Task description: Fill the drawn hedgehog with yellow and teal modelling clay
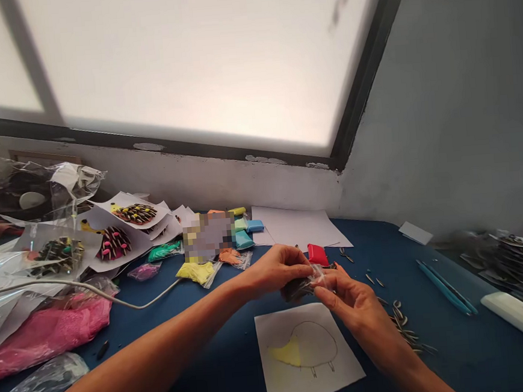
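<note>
My left hand [285,263] and my right hand [348,296] meet above the table, both closed on a small clear plastic bag [299,288] with something dark brown in it. Their fingers pinch the bag near its upper edge. Just below them lies a white sheet [277,391] with a pencilled hedgehog-like outline, its pointed left end filled in yellow. Striped sunflower seeds [400,318] are scattered beside my right forearm. A red packet [317,255] sits right behind my hands.
Yellow [195,272], green [164,251] and blue clay packets [243,239] lie at the back left. Seed-covered hedgehog pictures [113,242] are piled farther left, near a pink bag [50,336] and a white cable [138,306]. Blue tweezers [445,288] rest at right; blank paper [300,226] lies by the wall.
</note>
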Available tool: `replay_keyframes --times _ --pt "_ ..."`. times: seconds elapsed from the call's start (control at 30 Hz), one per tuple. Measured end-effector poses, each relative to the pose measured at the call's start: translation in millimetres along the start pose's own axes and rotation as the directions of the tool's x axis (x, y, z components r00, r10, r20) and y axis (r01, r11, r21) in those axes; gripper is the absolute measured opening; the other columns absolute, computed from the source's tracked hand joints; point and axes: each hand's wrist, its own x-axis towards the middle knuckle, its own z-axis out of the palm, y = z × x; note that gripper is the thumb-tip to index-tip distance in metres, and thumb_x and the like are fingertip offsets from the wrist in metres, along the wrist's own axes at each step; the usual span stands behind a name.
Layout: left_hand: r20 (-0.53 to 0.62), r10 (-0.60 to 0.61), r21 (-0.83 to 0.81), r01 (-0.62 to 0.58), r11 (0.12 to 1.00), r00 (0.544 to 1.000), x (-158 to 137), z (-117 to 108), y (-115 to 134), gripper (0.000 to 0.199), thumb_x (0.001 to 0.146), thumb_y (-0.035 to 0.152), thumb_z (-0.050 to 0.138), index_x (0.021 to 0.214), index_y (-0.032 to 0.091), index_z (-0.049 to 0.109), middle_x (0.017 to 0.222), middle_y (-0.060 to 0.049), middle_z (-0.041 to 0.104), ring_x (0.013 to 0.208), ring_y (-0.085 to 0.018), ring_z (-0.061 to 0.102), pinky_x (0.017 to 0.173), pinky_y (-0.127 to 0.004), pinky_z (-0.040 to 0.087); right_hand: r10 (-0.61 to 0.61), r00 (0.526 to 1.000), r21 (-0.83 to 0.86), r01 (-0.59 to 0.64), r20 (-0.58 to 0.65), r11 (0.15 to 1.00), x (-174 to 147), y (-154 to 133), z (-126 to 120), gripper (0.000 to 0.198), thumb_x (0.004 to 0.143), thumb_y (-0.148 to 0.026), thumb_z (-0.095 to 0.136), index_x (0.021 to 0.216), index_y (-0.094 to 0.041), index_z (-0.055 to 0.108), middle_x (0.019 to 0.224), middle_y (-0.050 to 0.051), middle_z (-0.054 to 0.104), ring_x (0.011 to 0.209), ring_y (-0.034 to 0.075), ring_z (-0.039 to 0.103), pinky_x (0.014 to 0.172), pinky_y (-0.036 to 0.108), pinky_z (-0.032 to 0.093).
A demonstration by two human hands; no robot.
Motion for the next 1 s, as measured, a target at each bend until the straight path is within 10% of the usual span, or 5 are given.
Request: replay_keyframes --times 0.23,0.47,1.0 --pt "0.011 -0.004 -0.030 0.005 1.000 1.000 -1 -6 5 0.045 0.071 0.048 0.075 0.093 0.011 0.063 0.065 0.001 0.059 0.052 -0.009 0.055 0.047 -0.022 0.043 0.025 0.998 -0.002 -0.025 -0.057 1.000 3 4 0 0.039 0.080 -0.061 0.059 0.071 -0.023 0.063 0.084 0.002 0.070 0.088 0.022 0.064 0.107 0.045 0.035" --pt "0.021 0.012 -0.206 -0.008 0.979 1.000 1 -9 3 0.057 0.057 0.020 0.085 0.107 0.011 0.058 0.078 -0.002 0.063 0.060 -0.009 0.057 0.057 -0.025 0.043 0.057 0.997 0.023 -0.056 -0.051 0.998 2 1 -2 0.040 0.076 -0.063 0.063 0.077 -0.023 0.069 0.093 0.005 0.072 0.091 0.023 0.065 0.092 0.040 0.048" --pt "0.130 -0.060 -0.141 0.078 0.987 0.990 -3 -14 3 0.035 0.063 0.032 0.084 0.087 0.011 0.070 0.083 -0.006 0.072 0.058 -0.011 0.065 0.056 -0.022 0.049 0.160 0.970 0.153 -0.133 -0.181 0.979 3 5 0 0.045 0.069 -0.062 0.070 0.087 -0.023 0.058 0.086 0.005 0.072 0.085 0.021 0.067 0.078 0.033 0.052"
